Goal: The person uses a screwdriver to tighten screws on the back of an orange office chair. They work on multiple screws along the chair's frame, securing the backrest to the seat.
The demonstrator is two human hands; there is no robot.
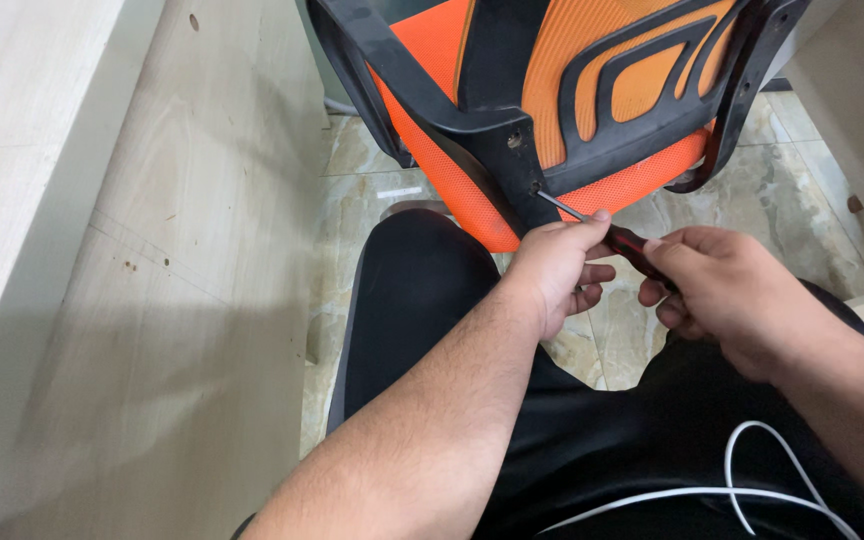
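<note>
Fingers (592,222) of my left hand (557,270) pinched the metal shaft of the screwdriver (620,238). My right hand (717,285) was wrapped tight around its dark red handle. I saw the tip touching the black frame of the orange chair (552,90), above my knee.

Both forearms were bare, with no sleeves, watch or rings in view. The left hand (552,272) and right hand (717,290) wore no gloves. Black trousers (422,300) covered the legs, the cloth plain and slightly creased. A thin white cable (742,492) looped across the lap.
</note>
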